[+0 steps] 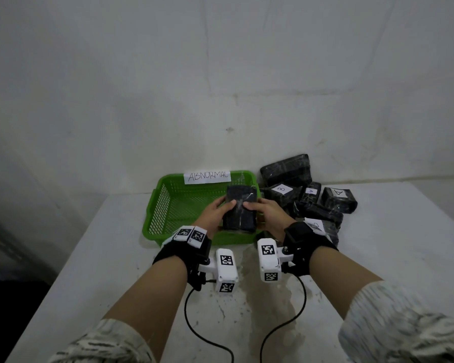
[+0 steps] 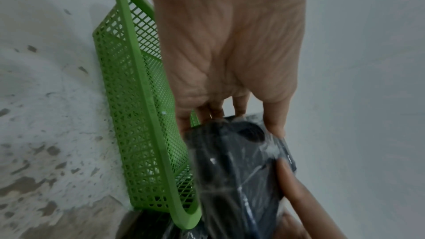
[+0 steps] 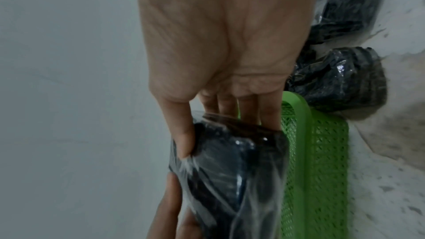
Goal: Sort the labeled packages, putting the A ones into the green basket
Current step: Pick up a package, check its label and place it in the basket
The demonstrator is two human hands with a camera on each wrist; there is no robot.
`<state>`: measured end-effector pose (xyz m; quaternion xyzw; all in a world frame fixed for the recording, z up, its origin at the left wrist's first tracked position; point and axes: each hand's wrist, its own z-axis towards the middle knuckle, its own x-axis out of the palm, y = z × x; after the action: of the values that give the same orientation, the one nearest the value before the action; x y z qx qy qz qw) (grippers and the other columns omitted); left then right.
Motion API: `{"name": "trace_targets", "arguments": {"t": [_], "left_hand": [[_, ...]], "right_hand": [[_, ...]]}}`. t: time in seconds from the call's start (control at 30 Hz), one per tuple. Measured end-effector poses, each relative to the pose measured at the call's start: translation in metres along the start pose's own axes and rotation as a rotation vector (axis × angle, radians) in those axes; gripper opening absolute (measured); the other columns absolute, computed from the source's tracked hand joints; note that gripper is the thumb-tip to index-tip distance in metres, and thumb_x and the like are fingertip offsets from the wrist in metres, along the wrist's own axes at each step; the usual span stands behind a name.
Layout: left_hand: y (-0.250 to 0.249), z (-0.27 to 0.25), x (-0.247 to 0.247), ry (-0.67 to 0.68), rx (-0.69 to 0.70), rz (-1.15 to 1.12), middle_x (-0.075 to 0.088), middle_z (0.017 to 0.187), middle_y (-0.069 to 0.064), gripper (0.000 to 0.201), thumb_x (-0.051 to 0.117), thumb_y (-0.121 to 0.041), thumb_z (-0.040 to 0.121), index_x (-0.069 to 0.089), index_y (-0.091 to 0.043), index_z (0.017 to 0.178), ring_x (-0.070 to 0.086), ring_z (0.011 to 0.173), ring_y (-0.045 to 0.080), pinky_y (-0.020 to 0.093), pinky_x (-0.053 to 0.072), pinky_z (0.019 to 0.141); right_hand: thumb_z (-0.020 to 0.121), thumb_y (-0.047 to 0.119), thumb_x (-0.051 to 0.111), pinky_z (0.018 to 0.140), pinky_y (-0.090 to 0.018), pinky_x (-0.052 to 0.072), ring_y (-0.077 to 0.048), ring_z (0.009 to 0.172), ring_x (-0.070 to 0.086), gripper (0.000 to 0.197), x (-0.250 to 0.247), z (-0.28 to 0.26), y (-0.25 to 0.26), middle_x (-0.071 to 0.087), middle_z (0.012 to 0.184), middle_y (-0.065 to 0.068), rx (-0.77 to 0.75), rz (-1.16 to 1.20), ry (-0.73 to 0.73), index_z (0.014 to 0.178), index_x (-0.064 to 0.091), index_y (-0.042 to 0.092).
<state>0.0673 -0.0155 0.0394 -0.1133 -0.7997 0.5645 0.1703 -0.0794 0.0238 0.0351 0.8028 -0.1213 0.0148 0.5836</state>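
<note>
Spanning the lower frame, item one: a pale table, mottled with grey stains near my forearms, set against a white wall.

Item two: the green basket, a shallow mesh tray on the table left of centre, with a paper sign reading "ABNORMAL" fixed to its far rim. I see nothing lying on its mesh floor.

Item three: a heap of black packages wrapped in clear film, just beside the basket's right wall. One bears a B label; two show A, a small A label and a larger A label. A further label sits half hidden behind my right wrist and I cannot read it. The biggest bundle leans at the back against the wall.

Item four: the held package, black, film-wrapped, raised over the basket's right half. I can see no label on the face that shows, so its letter is unknown to me.

Item five: my left hand, thumb on top of the package's left edge, fingers curled beneath it.

Item six: my right hand, gripping the right edge likewise, thumb pressed into the film.
</note>
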Motion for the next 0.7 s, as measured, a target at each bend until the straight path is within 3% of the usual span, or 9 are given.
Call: {"name": "trace_targets", "arguments": {"t": [0.1, 0.27, 0.4, 0.53, 0.6, 0.7], "left_hand": [[0.001, -0.003, -0.002, 0.011, 0.009, 0.016, 0.052, 0.132, 0.022, 0.054, 0.051, -0.001, 0.092, 0.035, -0.011, 0.142, 0.061, 0.092, 0.027, 0.033, 0.056, 0.072], [0.005, -0.004, -0.004, -0.006, 0.043, -0.001, 0.050, 0.135, 0.020, 0.055, 0.053, -0.003, 0.091, 0.035, -0.012, 0.143, 0.055, 0.108, 0.029, 0.042, 0.048, 0.090], [0.007, -0.007, -0.004, 0.016, 0.015, -0.076, 0.052, 0.134, 0.017, 0.057, 0.056, -0.006, 0.090, 0.036, -0.017, 0.143, 0.056, 0.109, 0.029, 0.041, 0.046, 0.094], [0.009, -0.010, -0.007, 0.072, -0.005, -0.101, 0.053, 0.130, 0.015, 0.061, 0.054, 0.003, 0.088, 0.035, -0.017, 0.142, 0.055, 0.108, 0.029, 0.041, 0.045, 0.096], [0.011, -0.012, -0.007, 0.085, -0.001, -0.107, 0.053, 0.128, 0.014, 0.061, 0.054, 0.003, 0.088, 0.035, -0.016, 0.143, 0.055, 0.108, 0.029, 0.038, 0.046, 0.093], [0.013, -0.016, -0.007, 0.097, 0.008, -0.128, 0.053, 0.129, 0.015, 0.061, 0.053, 0.004, 0.088, 0.035, -0.017, 0.142, 0.058, 0.102, 0.024, 0.035, 0.047, 0.089]], "right_hand": [[0.090, 0.013, 0.062, 0.072, -0.032, 0.053, -0.021, 0.090, 0.064, 0.031, 0.002, 0.002, -0.004, 0.065, 0.113, -0.013, -0.002, 0.072, -0.026, 0.121, 0.059, 0.009], [0.084, 0.008, 0.068, 0.079, -0.040, 0.054, -0.030, 0.111, 0.060, 0.048, 0.003, -0.001, -0.004, 0.063, 0.122, -0.009, 0.041, 0.027, 0.096, 0.127, 0.052, 0.021], [0.084, 0.001, 0.065, 0.082, -0.045, 0.052, -0.030, 0.108, 0.061, 0.049, -0.001, -0.005, -0.002, 0.065, 0.115, -0.006, 0.010, 0.005, 0.098, 0.127, 0.051, 0.020], [0.086, 0.002, 0.064, 0.088, -0.049, 0.051, -0.027, 0.103, 0.063, 0.050, -0.008, -0.008, -0.006, 0.065, 0.117, -0.006, 0.004, 0.024, 0.150, 0.129, 0.049, 0.022], [0.085, 0.002, 0.065, 0.084, -0.046, 0.055, -0.027, 0.101, 0.065, 0.053, -0.010, -0.010, -0.008, 0.066, 0.117, -0.007, 0.007, 0.039, 0.177, 0.131, 0.048, 0.021], [0.085, -0.003, 0.063, 0.066, -0.035, 0.057, -0.025, 0.094, 0.067, 0.057, -0.011, -0.011, -0.010, 0.067, 0.113, -0.007, 0.008, 0.050, 0.186, 0.134, 0.045, 0.019]]}}
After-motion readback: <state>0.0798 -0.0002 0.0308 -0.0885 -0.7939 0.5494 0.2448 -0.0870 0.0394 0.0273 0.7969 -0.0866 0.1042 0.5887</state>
